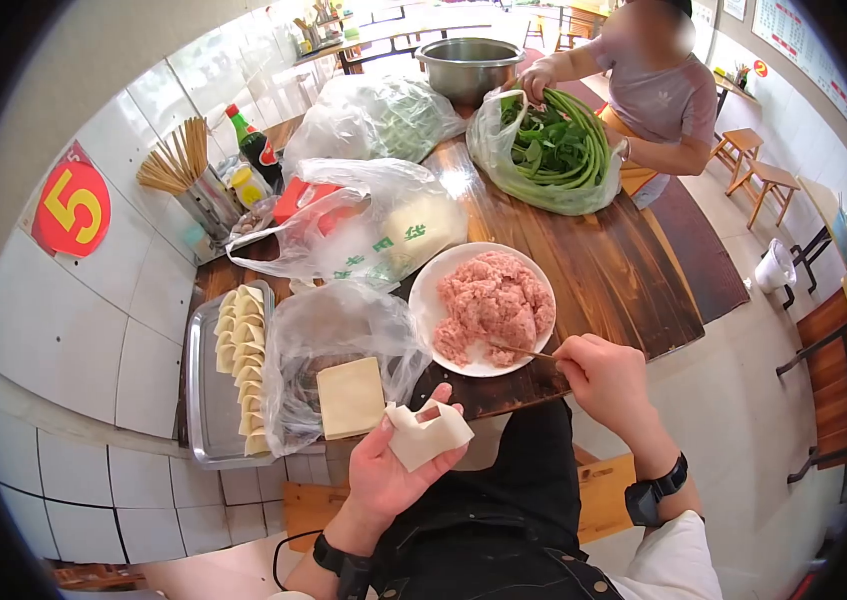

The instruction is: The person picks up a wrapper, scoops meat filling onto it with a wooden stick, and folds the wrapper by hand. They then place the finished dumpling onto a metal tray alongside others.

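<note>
A square dough wrapper (431,436) lies folded and bent up at its edges in my left hand (396,472), whose fingers curl around it. Between the fingers of my right hand (604,380) is a thin wooden stick (529,352), its tip in the pink minced meat (497,300). The meat sits on a white plate (427,290) at the table's front edge. Just beyond my left hand a stack of square wrappers (351,397) rests on a clear plastic bag (344,325). Further left, a metal tray (206,410) holds a row of folded dumplings (244,365).
Bags with white and red contents (364,225) stand on the wooden table (584,270). Behind are a steel pot (471,68), a bottle (254,145) and chopsticks in a holder (206,190). Across the table a person (654,95) handles leafy greens (564,145) in a bag.
</note>
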Tool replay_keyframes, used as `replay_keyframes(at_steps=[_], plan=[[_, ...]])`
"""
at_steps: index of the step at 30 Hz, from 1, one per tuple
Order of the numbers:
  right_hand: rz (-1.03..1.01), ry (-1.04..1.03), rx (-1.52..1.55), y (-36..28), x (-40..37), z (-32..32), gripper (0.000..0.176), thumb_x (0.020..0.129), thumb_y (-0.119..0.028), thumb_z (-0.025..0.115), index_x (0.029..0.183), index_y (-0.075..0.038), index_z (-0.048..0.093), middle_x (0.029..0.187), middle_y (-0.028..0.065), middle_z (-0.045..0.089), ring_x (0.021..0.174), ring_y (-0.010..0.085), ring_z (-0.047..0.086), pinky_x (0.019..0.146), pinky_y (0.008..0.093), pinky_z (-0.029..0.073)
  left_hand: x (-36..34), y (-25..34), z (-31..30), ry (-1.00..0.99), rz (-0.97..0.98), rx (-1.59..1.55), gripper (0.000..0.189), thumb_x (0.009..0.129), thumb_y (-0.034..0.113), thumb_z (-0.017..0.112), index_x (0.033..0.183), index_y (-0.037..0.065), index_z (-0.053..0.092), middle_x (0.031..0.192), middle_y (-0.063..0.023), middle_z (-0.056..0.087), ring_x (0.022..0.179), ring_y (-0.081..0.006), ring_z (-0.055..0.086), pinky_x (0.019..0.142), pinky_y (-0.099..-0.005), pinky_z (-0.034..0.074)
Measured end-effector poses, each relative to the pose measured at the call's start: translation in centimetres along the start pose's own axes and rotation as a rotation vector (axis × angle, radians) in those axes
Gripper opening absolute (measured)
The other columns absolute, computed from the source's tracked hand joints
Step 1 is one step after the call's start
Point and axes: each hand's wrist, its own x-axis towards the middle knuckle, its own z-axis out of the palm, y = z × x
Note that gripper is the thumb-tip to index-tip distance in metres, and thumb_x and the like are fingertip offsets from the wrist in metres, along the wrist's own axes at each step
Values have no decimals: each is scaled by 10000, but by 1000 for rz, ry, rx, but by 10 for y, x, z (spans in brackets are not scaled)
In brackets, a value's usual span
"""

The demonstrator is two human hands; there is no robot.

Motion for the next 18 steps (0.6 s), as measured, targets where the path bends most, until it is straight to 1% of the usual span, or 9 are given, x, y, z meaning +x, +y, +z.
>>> replay_keyframes(at_steps=[4, 7, 10, 11, 13, 14, 16, 17, 18], plan=[[-21, 29, 27, 5, 1, -1, 51, 850, -182, 671, 864, -136, 652, 786, 35, 649, 703, 284, 658, 583, 398, 501, 2, -5, 3, 52, -78, 131, 429, 1044, 304, 437, 1393, 56, 471, 1550, -139, 374, 1397, -359, 404, 1119, -544, 384], [-14, 39, 7, 9, 9, -9, 49, 844, -163, 679, 867, -122, 664, 796, 52, 664, 713, 287, 663, 597, 387, 507, 30, -29, 1, 224, -338, 476, 472, 1053, 295, 422, 1459, 57, 388, 1488, -197, 438, 1333, -349, 491, 1072, -477, 457], [-12, 51, 16, 5, 19, -22, 52, 836, -145, 690, 874, -110, 683, 808, 69, 680, 726, 290, 669, 613, 373, 515, 73, -77, 9, 330, -452, 558, 404, 1060, 246, 393, 1419, 64, 432, 1427, -170, 500, 1302, -303, 519, 1061, -470, 457], [-16, 72, 18, 4, 21, -26, 55, 835, -145, 690, 878, -111, 687, 814, 69, 683, 727, 291, 670, 614, 371, 517, 92, -93, 14, 315, -456, 553, 404, 1060, 246, 393, 1419, 64, 432, 1427, -170, 500, 1302, -303, 519, 1061, -470, 457], [-36, 126, 16, 4, 24, -33, 66, 834, -136, 690, 892, -106, 699, 825, 69, 692, 709, 285, 672, 606, 356, 518, 126, -114, 23, 225, -271, 367, 362, 1048, 224, 424, 1358, 44, 470, 1357, -147, 542, 1260, -270, 537, 1068, -457, 443], [-31, 127, 2, 3, 25, -39, 66, 834, -136, 690, 892, -106, 699, 825, 69, 692, 709, 285, 672, 606, 356, 518, 136, -115, 20, 215, -281, 362, 362, 1048, 224, 424, 1358, 44, 470, 1357, -147, 542, 1260, -270, 537, 1068, -457, 443], [28, 147, 25, 0, 25, -52, 69, 832, -123, 691, 894, -92, 695, 821, 71, 691, 687, 272, 672, 588, 340, 512, 155, -118, 4, 119, -260, 217, 342, 1031, 213, 463, 1315, 24, 488, 1311, -140, 559, 1231, -253, 541, 1083, -449, 426], [8, 163, 39, 1, 23, -54, 70, 834, -108, 696, 898, -81, 691, 811, 81, 686, 676, 260, 674, 579, 333, 509, 149, -117, -8, 140, -319, 236, 324, 1018, 188, 492, 1282, -1, 493, 1328, -153, 547, 1234, -264, 543, 1070, -427, 439], [10, 163, 33, 2, 22, -56, 70, 834, -108, 696, 898, -81, 691, 811, 81, 686, 676, 260, 674, 579, 333, 509, 134, -115, -8, 136, -323, 234, 324, 1018, 188, 492, 1282, -1, 493, 1328, -153, 547, 1234, -264, 543, 1070, -427, 439]])
